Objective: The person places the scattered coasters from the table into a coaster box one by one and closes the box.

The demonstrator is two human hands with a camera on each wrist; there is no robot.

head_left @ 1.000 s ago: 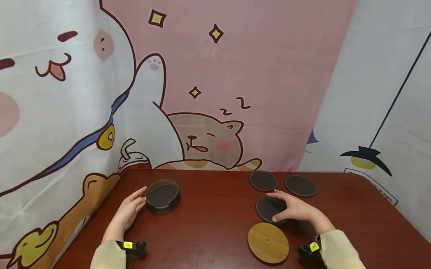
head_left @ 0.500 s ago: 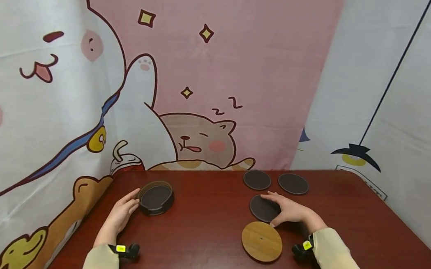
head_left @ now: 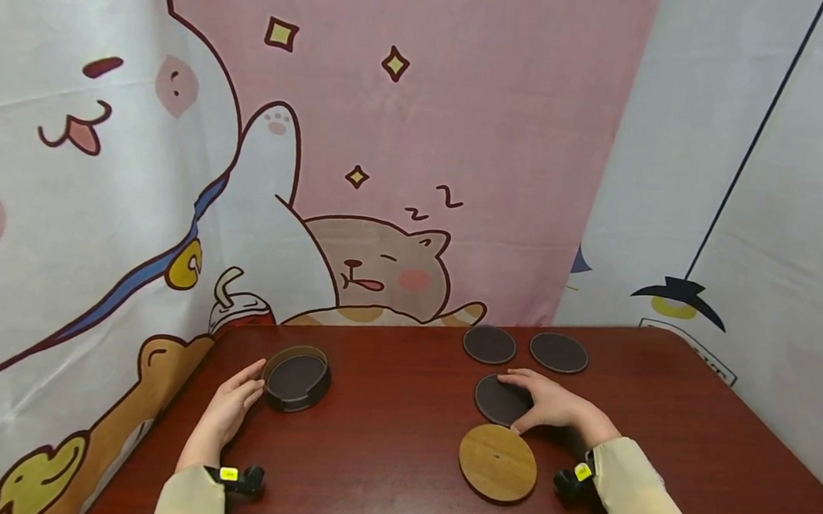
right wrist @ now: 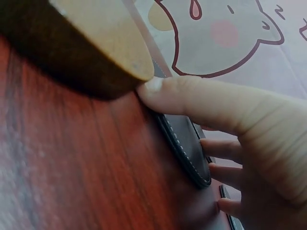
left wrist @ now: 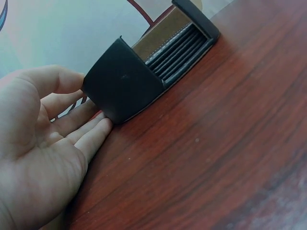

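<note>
Fingers of the right hand sit spread wide on my feed, arched over the right part of a black coaster: thumb by its near edge, the others toward its far edge. Coaster lies flat under that spread, left part uncovered. I can't tell whether any fingertip presses on it.

Near to far from where I watch: pale sleeves at the bottom, a black wrist camera at each cuff. Next, a wooden disc, flat on the reddish-brown counter, far rim just beside the coaster. In the right wrist view I get the thumb tip right at the disc's rim; contact, can't call it.

Left hand is well apart, over on the left. I read its fingers as loosely extended, tips touching the outer wall of a round black holder. Holder stands upright, brown lining inside, stack of black coasters showing through its front gap.

Farther off I log a far left coaster and a far right coaster, both black, flat near the counter's back edge, slightly apart. Behind: printed backdrop, pink and white, cartoon animals.
</note>
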